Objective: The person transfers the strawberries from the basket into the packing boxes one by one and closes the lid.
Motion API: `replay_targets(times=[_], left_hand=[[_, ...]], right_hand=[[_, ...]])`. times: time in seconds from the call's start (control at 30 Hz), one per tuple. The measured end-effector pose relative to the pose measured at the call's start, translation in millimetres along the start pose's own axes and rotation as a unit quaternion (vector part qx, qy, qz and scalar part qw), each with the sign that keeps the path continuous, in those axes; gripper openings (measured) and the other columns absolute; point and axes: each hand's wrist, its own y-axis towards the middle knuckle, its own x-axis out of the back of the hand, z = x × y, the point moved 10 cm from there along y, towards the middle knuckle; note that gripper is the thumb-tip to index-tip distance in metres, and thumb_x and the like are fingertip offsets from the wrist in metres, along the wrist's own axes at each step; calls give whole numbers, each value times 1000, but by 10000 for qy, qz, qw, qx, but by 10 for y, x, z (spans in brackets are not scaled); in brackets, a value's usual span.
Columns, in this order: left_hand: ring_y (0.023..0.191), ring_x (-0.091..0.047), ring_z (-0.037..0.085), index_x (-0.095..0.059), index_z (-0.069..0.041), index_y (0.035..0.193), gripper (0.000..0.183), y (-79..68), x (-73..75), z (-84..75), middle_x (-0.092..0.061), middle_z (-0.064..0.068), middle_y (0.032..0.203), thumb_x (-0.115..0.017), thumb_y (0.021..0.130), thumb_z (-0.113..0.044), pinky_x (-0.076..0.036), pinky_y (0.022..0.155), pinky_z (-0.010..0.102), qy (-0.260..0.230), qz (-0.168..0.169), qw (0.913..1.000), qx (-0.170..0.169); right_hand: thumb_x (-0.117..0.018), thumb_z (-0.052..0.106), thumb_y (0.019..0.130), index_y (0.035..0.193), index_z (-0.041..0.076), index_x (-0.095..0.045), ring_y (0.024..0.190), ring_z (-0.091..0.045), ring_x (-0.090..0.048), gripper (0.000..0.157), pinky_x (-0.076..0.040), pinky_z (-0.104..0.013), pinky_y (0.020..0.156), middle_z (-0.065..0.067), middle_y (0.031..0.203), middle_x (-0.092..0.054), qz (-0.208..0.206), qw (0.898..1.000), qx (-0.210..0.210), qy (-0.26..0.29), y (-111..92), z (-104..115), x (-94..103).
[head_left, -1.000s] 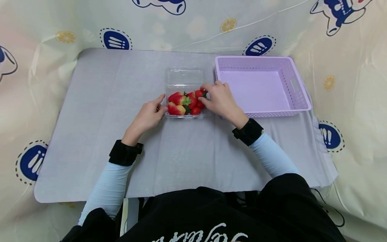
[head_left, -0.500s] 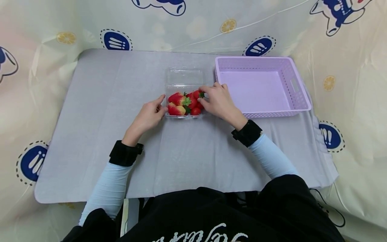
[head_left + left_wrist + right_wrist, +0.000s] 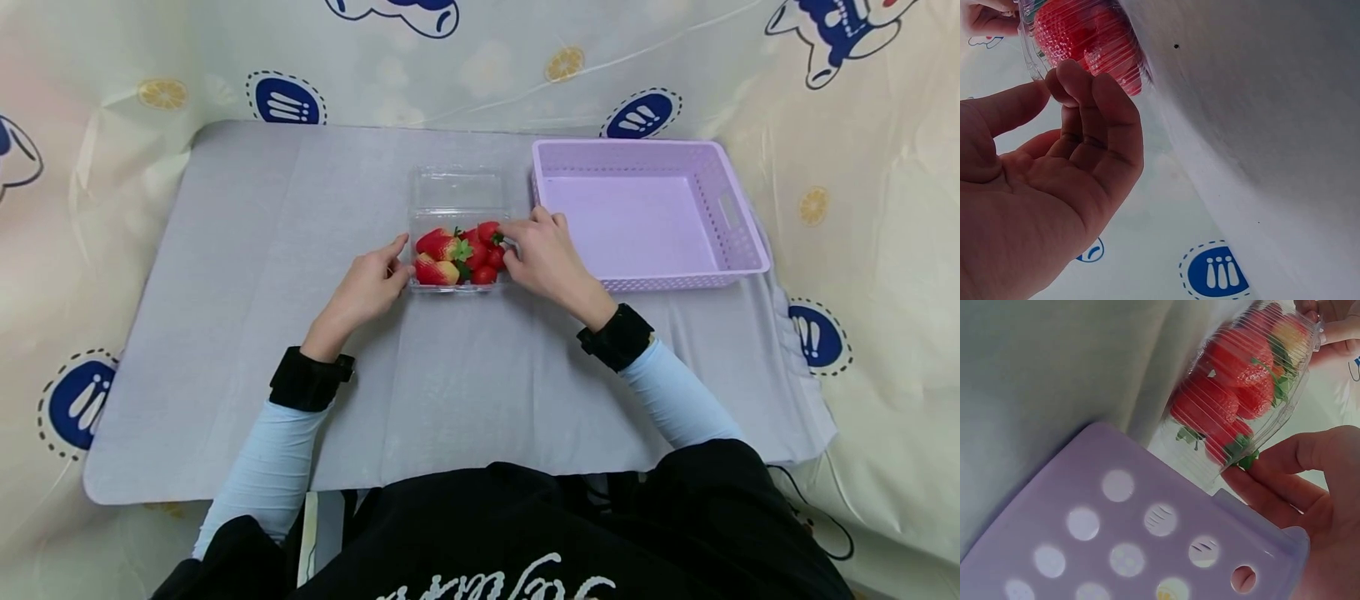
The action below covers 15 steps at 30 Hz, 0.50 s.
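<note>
A clear plastic clamshell box point(image 3: 457, 287) stands mid-table, its lid point(image 3: 459, 187) folded back, with red strawberries point(image 3: 435, 244) heaped inside. At its left side my left hand point(image 3: 365, 285) pinches the rim between thumb and fingers; the left wrist view shows the thumb point(image 3: 1019, 106) meeting a fingertip at the plastic edge. My right hand point(image 3: 546, 258) is at the opposite side, thumb and forefinger spread apart beside one strawberry point(image 3: 489, 232) near the right rim. In the right wrist view its fingertips lie close to that strawberry's green leaves point(image 3: 1239, 450) at the box corner.
A lilac perforated plastic basket point(image 3: 652, 283) stands right of the box, close to my right hand. Grey cloth point(image 3: 262, 250) covers the table. A patterned plastic sheet point(image 3: 480, 67) hangs behind and along both sides.
My right hand held a strawberry by the box's right rim; the strawberry has shifted slightly left and the fingers have drawn back from it to the right. The left hand stays put.
</note>
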Motion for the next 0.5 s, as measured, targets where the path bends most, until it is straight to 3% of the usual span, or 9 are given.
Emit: replay_targets(times=[0.3, 0.5], left_hand=[[67, -48, 26, -35, 1, 162, 61, 4, 18, -14, -54, 12, 82, -58, 108, -14, -40, 60, 34, 50, -20, 10000, -33], [67, -48, 26, -33, 2, 163, 62, -36, 42, -18, -54, 12, 81, -58, 108, -14, -40, 60, 33, 48, -39, 10000, 41]], right_hand=[[-60, 8, 93, 134, 1, -72, 103, -31, -52, 43, -33, -47, 85, -14, 135, -69, -40, 9998, -59, -179, 1, 11, 35], [-59, 1, 93, 128, -4, -73, 112, -35, -62, 38, -47, -43, 97, -18, 131, -70, -427, 9969, 73, 664, -53, 114, 141]])
